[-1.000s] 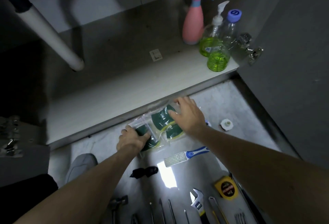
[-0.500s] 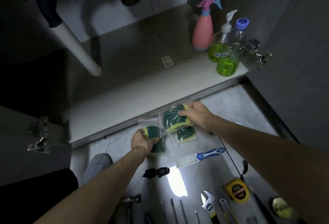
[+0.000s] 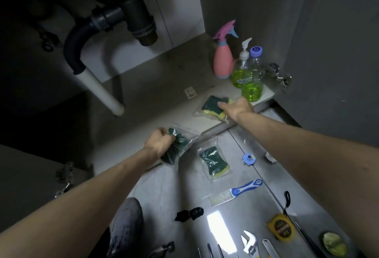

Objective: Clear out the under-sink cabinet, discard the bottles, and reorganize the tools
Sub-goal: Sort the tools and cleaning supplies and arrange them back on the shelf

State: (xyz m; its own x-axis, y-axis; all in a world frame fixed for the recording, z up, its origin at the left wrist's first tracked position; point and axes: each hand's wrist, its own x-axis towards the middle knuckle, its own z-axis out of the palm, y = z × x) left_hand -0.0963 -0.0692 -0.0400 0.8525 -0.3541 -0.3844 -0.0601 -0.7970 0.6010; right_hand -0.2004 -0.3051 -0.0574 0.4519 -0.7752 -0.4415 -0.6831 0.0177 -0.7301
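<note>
- The right hand (image 3: 235, 109) pressed down on a clear plastic packet of green-and-yellow scouring sponges (image 3: 213, 106) lying on the pale cabinet floor (image 3: 143, 118) near its front edge; the thumb lay on the green face, and whether the other fingers curled round the packet could not be told.
- The left hand (image 3: 159, 141) gripped a second clear packet holding a dark green sponge (image 3: 177, 147), fingers curled tightly round its near end, held over the cabinet's front edge.
- A third packeted green-and-yellow sponge (image 3: 213, 162) lay loose on the grey tiled floor (image 3: 164, 186), between the two forearms, its long axis running away from the viewer. It lay just right of the left hand and below the right hand; the left hand was judged the nearer.
- At the cabinet's right rear stood a pink spray bottle with a blue nozzle (image 3: 222, 60), a clear pump bottle of green liquid (image 3: 239, 73) and a clear bottle of green liquid with a lilac cap (image 3: 253, 81), touching one another; these were judged not yet discarded.
- On the floor lay a blue-handled white brush (image 3: 235, 193), a steel adjustable wrench (image 3: 249, 241) and a yellow tape measure (image 3: 282, 230).
- The tape measure's label and the lilac cap's mark were too blurred to read.
</note>
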